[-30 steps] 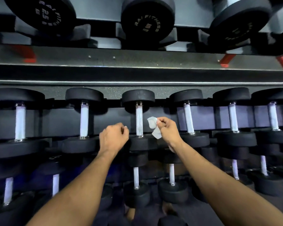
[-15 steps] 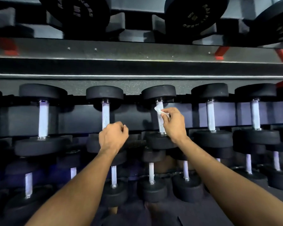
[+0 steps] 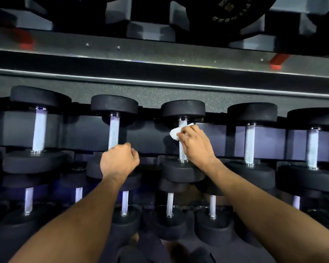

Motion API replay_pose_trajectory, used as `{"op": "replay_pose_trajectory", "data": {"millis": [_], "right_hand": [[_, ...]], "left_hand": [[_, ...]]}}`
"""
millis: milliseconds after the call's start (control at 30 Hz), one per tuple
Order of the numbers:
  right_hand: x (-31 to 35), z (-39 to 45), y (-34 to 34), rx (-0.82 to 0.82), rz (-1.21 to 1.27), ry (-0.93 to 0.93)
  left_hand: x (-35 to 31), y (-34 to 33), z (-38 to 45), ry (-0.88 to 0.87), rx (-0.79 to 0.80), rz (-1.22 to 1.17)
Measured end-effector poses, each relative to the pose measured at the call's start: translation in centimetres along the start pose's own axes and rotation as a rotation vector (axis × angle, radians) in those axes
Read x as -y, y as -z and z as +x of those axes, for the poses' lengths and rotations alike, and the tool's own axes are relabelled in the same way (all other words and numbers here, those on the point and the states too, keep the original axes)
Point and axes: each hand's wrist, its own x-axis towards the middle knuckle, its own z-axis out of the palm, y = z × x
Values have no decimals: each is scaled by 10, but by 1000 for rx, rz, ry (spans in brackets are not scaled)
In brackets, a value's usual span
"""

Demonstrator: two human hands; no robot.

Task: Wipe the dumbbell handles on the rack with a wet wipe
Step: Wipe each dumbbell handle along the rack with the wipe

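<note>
Change: your right hand (image 3: pixel 195 144) has carried the wet wipe (image 3: pixel 176 133) onto the middle handle (image 3: pixel 183 150), pinching it there | left hand (image 3: pixel 119 160) stays clenched, empty | wiping under way.

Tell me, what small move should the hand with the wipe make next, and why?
Probably slide the right hand down the handle. It presses the white wipe against the handle's top, just under the upper weight, and the knurled metal below it, down to the lower weight, looks not yet covered. The left hand is curled in front of the next dumbbell and holds no wipe.
</note>
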Motion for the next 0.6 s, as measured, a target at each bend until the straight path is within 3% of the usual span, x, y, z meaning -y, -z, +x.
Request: {"op": "replay_pose_trajectory", "data": {"millis": [133,267,600], "right_hand": [[-9,13,1,-19,35,94],[-10,5,-3,126,-21,227],[-4,15,0,153,-58,337]], "left_hand": [[0,-2,0,10,2,20],[0,-5,1,11,-7,14],[0,-8,3,1,-31,54]]}}
